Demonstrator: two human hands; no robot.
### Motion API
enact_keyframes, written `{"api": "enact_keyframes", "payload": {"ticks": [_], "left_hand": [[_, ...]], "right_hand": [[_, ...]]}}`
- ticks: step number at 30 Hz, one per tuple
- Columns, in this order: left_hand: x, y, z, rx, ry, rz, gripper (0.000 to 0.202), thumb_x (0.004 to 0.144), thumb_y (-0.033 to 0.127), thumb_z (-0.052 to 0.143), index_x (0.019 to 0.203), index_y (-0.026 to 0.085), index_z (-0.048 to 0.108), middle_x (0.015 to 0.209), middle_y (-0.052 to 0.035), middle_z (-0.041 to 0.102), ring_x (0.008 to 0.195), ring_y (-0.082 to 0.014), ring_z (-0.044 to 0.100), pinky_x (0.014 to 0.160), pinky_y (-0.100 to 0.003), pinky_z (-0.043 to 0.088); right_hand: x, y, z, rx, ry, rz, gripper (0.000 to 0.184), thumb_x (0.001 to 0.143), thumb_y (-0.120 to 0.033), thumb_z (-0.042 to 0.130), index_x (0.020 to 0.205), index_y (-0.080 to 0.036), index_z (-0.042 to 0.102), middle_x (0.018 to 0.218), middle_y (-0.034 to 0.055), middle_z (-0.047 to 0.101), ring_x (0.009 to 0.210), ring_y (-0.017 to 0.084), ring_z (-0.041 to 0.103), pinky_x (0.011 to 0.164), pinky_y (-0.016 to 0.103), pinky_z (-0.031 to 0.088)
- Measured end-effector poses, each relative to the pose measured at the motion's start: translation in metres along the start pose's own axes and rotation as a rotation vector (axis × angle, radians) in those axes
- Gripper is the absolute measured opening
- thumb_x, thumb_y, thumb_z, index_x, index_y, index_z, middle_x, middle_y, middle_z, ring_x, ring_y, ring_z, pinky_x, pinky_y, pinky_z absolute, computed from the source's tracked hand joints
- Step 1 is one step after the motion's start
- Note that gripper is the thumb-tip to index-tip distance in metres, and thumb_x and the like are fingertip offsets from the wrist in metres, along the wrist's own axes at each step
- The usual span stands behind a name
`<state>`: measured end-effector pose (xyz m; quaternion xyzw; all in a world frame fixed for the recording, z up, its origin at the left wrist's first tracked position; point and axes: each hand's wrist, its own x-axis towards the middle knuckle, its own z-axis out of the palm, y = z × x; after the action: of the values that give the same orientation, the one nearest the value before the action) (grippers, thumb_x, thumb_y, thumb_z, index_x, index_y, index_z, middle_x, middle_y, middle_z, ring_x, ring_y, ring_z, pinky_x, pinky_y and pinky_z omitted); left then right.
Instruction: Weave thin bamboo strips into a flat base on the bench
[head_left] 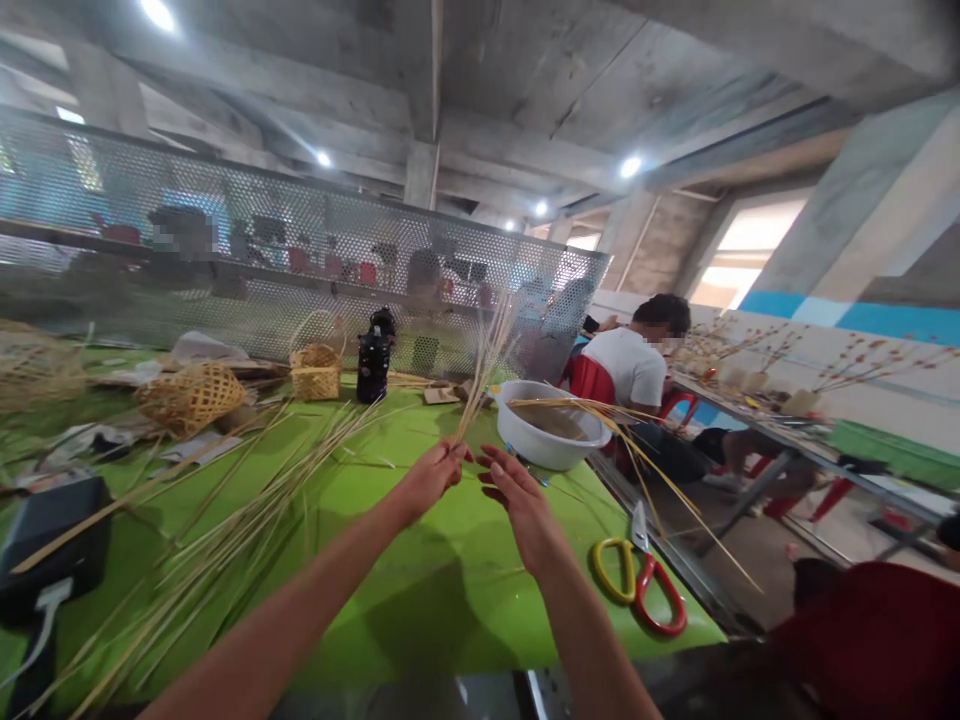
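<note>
My left hand (439, 475) is closed around the lower end of a bundle of thin bamboo strips (486, 365), which fans upward and away from me. Just to its right, my right hand (514, 485) has its fingers apart and curved, with nothing visible in them. Beyond the right hand stands a white basin (555, 450) of murky water, with long strips (637, 420) lying across its rim and hanging past the table edge. More loose bamboo strips (247, 510) spread over the green tabletop (405, 600) left of my left arm.
Scissors (637, 585) with yellow and red handles lie near the right edge. Woven baskets (316, 370), a dark bottle (373, 362) and a black device (56, 540) stand at left. A perforated metal screen (337, 270) borders the back. Another person (622, 365) sits at right.
</note>
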<state>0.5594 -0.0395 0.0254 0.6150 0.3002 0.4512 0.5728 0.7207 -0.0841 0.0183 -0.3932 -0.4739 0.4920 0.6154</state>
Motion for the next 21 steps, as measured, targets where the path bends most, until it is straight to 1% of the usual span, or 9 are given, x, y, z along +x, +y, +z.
{"api": "enact_keyframes", "payload": {"ticks": [2, 4, 6, 8, 10, 14, 16, 19, 21], "left_hand": [[-0.010, 0.000, 0.004, -0.007, -0.048, -0.044, 0.041, 0.089, 0.061, 0.051, 0.091, 0.020, 0.048, 0.055, 0.0107, 0.033, 0.042, -0.0067, 0.021, 0.040, -0.020, 0.014], [-0.019, -0.001, 0.007, -0.017, -0.094, -0.083, 0.043, 0.089, 0.064, 0.047, 0.088, 0.021, 0.044, 0.055, 0.0107, 0.034, 0.042, -0.0068, 0.019, 0.040, -0.020, 0.013], [-0.025, -0.002, 0.007, -0.049, -0.136, -0.127, 0.044, 0.090, 0.066, 0.045, 0.088, 0.022, 0.042, 0.056, 0.0106, 0.035, 0.043, -0.0069, 0.018, 0.040, -0.020, 0.013], [-0.028, -0.002, 0.005, -0.089, -0.155, -0.172, 0.044, 0.089, 0.066, 0.046, 0.090, 0.023, 0.042, 0.056, 0.0106, 0.035, 0.043, -0.0069, 0.018, 0.040, -0.020, 0.012], [-0.027, -0.004, 0.001, -0.092, -0.132, -0.172, 0.043, 0.088, 0.064, 0.050, 0.092, 0.022, 0.046, 0.056, 0.0103, 0.035, 0.043, -0.0069, 0.020, 0.040, -0.020, 0.014], [-0.020, -0.010, -0.005, 0.041, -0.045, -0.103, 0.045, 0.084, 0.063, 0.053, 0.089, 0.018, 0.055, 0.051, 0.0105, 0.031, 0.042, -0.0072, 0.019, 0.041, -0.021, 0.013], [-0.017, -0.013, -0.006, 0.074, -0.017, -0.081, 0.047, 0.083, 0.064, 0.052, 0.086, 0.018, 0.057, 0.051, 0.0105, 0.029, 0.043, -0.0074, 0.019, 0.042, -0.022, 0.012], [-0.017, -0.013, -0.006, 0.062, -0.003, -0.064, 0.048, 0.081, 0.066, 0.053, 0.084, 0.018, 0.057, 0.050, 0.0106, 0.027, 0.043, -0.0076, 0.019, 0.042, -0.021, 0.012], [-0.018, -0.013, -0.006, 0.042, 0.001, -0.062, 0.049, 0.081, 0.066, 0.054, 0.085, 0.018, 0.057, 0.049, 0.0111, 0.027, 0.043, -0.0074, 0.019, 0.042, -0.021, 0.012]], "right_hand": [[0.010, -0.001, 0.009, -0.009, -0.011, -0.018, 0.048, 0.074, -0.053, 0.076, 0.113, -0.026, 0.072, 0.112, 0.0060, 0.072, 0.094, 0.021, 0.063, 0.081, 0.032, 0.044], [0.017, -0.001, 0.017, -0.023, -0.059, -0.033, 0.044, 0.073, -0.052, 0.076, 0.107, -0.025, 0.074, 0.102, 0.0050, 0.074, 0.090, 0.020, 0.063, 0.080, 0.031, 0.043], [0.021, 0.000, 0.024, -0.021, -0.091, -0.047, 0.038, 0.071, -0.050, 0.078, 0.097, -0.022, 0.078, 0.090, 0.0041, 0.074, 0.082, 0.019, 0.061, 0.078, 0.031, 0.042], [0.023, -0.001, 0.029, 0.006, -0.085, -0.054, 0.032, 0.068, -0.047, 0.080, 0.087, -0.021, 0.079, 0.080, 0.0032, 0.073, 0.074, 0.018, 0.058, 0.075, 0.030, 0.042], [0.025, -0.002, 0.031, 0.037, -0.031, -0.066, 0.029, 0.066, -0.045, 0.081, 0.080, -0.020, 0.079, 0.070, 0.0015, 0.069, 0.066, 0.015, 0.053, 0.069, 0.029, 0.040], [0.030, -0.002, 0.032, 0.032, 0.064, -0.090, 0.029, 0.061, -0.044, 0.082, 0.075, -0.019, 0.078, 0.061, -0.0006, 0.061, 0.057, 0.012, 0.042, 0.059, 0.027, 0.033], [0.032, -0.002, 0.032, 0.031, 0.081, -0.101, 0.028, 0.061, -0.044, 0.082, 0.072, -0.018, 0.077, 0.061, -0.0004, 0.061, 0.057, 0.012, 0.041, 0.058, 0.027, 0.032], [0.037, -0.003, 0.030, 0.064, 0.113, -0.131, 0.026, 0.062, -0.043, 0.082, 0.066, -0.019, 0.074, 0.061, -0.0005, 0.061, 0.057, 0.012, 0.042, 0.057, 0.027, 0.033], [0.039, -0.006, 0.027, 0.079, 0.129, -0.156, 0.026, 0.065, -0.045, 0.081, 0.069, -0.019, 0.075, 0.065, 0.0002, 0.063, 0.058, 0.013, 0.045, 0.058, 0.026, 0.034]]}}
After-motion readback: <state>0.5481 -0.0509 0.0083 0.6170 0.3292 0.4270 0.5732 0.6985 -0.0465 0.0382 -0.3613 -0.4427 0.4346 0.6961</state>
